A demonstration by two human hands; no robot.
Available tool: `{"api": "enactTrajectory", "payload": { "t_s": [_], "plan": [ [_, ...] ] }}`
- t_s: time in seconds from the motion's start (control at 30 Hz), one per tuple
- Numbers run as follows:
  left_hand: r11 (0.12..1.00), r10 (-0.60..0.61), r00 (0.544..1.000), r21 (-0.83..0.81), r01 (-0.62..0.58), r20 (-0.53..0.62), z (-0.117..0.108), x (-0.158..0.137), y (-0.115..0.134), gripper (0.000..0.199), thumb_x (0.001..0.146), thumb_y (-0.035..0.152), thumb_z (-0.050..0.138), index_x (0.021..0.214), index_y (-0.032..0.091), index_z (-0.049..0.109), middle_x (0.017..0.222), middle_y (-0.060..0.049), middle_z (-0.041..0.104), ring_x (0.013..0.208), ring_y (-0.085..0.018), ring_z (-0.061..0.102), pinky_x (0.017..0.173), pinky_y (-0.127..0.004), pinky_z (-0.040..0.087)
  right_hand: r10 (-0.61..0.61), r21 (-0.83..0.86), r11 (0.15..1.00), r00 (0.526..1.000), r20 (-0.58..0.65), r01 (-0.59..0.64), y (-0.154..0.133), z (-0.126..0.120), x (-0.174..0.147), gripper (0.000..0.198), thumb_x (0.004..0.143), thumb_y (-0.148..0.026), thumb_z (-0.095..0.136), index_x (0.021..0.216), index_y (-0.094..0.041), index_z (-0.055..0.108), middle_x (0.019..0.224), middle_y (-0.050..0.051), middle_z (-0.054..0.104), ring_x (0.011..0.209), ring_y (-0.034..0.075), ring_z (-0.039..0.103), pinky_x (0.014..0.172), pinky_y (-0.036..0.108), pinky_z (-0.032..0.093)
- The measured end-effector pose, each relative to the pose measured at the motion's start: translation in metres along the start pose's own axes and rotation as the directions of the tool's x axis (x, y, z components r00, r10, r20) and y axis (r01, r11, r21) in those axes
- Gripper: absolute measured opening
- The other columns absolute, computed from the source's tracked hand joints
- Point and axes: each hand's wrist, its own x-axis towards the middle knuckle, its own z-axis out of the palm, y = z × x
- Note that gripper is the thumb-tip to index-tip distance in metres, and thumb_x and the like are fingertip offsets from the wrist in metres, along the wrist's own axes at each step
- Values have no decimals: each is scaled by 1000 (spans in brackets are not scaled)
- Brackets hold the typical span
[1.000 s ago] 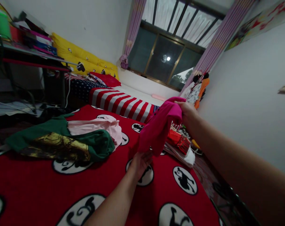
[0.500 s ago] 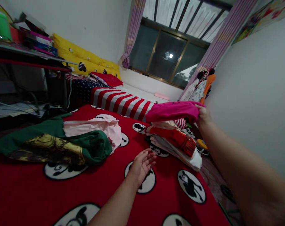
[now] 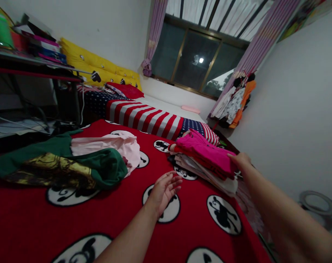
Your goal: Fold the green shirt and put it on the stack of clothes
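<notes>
A bright pink folded garment (image 3: 202,148) lies on top of a stack of folded clothes (image 3: 201,173) at the right edge of the red bedspread. My right hand (image 3: 240,160) pinches its right edge; some of the fingers are hidden. Palm up and fingers apart, my left hand (image 3: 166,191) hovers over the bedspread (image 3: 127,223) in front of the stack, holding nothing. Away to the left, a green garment with a gold print (image 3: 108,170) lies loosely spread. Behind it is a crumpled pale pink garment (image 3: 122,148), partly covered.
Beyond the bedspread stands another bed with a stars-and-stripes cover (image 3: 144,115) and a yellow headboard cushion (image 3: 100,67). A cluttered desk (image 3: 31,62) is at the far left. Clothes hang (image 3: 237,100) by the window on the right. A round grey ring-shaped object (image 3: 318,202) is at lower right.
My right hand has lowered the pink garment from the air onto the stack, where it now lies flatter. My left hand has barely moved.
</notes>
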Motion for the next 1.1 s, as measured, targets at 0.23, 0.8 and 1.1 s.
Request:
{"api": "enactTrajectory", "payload": {
  "t_s": [0.23,0.8,1.1],
  "plan": [
    [999,15,1000,42,-15,7,1,-1,-1,12,88,12,51,97,11,59,88,-13,69,76,-18,69,66,-25,54,-401,-365,820,898,183,441,-60,43,-47,53,91,-47,44,137,-20,46,147,14,39,133,32,35,106,53,26],
    [1000,20,999,-22,-19,46,-1,2,0,13,86,12,53,98,12,57,85,-11,69,75,-17,69,65,-25,54,-490,-9,818,706,512,575,-53,48,-139,53,91,-42,45,141,-26,42,153,7,31,142,27,23,112,56,13],
    [987,118,993,-110,-114,29,-8,4,9,16,84,11,52,100,13,57,89,-11,69,80,-17,68,70,-26,54,-117,690,644,848,517,-332,-65,-4,-330,47,80,-47,62,121,-24,58,133,7,57,124,22,51,105,37,39]
  ]
}}
